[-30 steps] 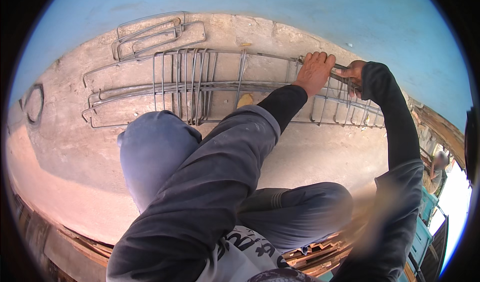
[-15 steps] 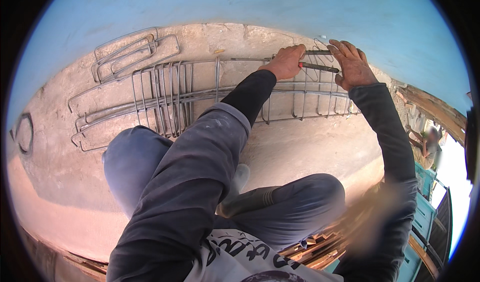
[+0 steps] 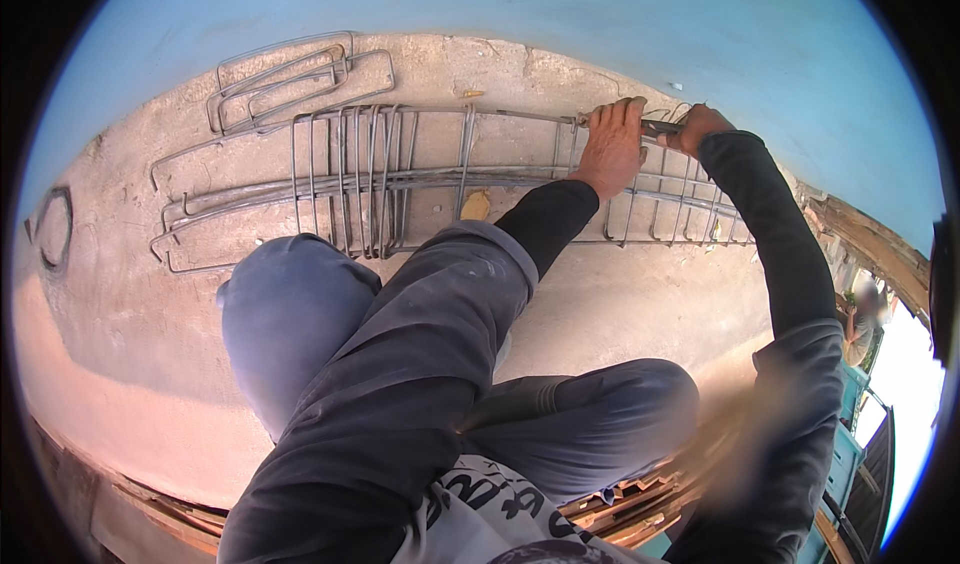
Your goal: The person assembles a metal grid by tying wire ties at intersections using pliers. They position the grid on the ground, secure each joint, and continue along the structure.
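A long rebar cage [image 3: 420, 179] lies on the concrete floor along a blue wall, with several stirrups bunched near its middle. My left hand [image 3: 612, 144] is closed over the cage's top bar [image 3: 520, 116], right of the middle. Just to its right, my right hand [image 3: 697, 127] grips a short dark tool [image 3: 660, 124] held against the same bar. Both arms are in dark sleeves. The tool's tip is hidden between my hands.
Loose rectangular stirrups [image 3: 285, 76] lie stacked at the upper left by the wall. A wire loop [image 3: 50, 226] rests on the floor at far left. My bent knees [image 3: 290, 314] fill the foreground. Wooden planks [image 3: 620, 509] and teal crates [image 3: 850, 434] sit at lower right.
The view has swung slightly left and back. Both hands stay on the cage's top bar, and my right hand has closed from a flatter hold into a fist on the tool.
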{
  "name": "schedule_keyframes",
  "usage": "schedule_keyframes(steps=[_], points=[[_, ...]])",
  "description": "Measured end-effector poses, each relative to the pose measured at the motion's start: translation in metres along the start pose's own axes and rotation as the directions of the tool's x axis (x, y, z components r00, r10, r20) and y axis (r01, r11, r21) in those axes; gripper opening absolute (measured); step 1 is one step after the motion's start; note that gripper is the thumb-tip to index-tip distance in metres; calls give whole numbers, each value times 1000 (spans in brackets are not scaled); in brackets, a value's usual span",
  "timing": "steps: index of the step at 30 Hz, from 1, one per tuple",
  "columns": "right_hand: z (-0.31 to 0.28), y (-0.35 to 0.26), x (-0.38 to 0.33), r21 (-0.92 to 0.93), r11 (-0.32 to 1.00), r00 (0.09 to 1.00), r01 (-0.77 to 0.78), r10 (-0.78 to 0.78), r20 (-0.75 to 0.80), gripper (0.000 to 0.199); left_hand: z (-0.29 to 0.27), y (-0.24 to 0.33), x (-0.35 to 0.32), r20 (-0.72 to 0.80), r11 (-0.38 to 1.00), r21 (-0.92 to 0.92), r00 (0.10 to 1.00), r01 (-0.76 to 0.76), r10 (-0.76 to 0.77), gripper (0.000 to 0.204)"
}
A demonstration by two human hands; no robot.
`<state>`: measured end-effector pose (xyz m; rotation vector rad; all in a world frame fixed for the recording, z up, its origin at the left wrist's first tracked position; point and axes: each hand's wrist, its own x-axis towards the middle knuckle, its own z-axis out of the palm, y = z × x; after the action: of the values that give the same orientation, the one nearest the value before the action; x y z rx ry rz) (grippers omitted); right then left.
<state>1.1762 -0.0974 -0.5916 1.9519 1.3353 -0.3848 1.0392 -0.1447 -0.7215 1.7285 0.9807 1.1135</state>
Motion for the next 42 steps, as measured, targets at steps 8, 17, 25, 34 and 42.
schedule_keyframes(steps=[8,17,25,34,42], points=[[23,16,-7,510,823,923,-251,44,383,43,-1,1,2,235,986,147,971,-84,48,42],[3,-1,-38,-189,930,841,317,-367,-398,69,-6,-25,31,291,999,44,957,-8,-5,27],[-1,-9,-21,-525,826,867,204,-401,-295,23,-4,-37,42,451,975,-149,889,164,-81,44],[-27,-6,-27,418,892,808,-171,-116,578,21,-2,-8,4,163,981,147,981,-129,105,42],[36,-3,-66,-411,840,757,354,-515,-401,20,-19,-23,20,548,975,34,820,-218,164,34]])
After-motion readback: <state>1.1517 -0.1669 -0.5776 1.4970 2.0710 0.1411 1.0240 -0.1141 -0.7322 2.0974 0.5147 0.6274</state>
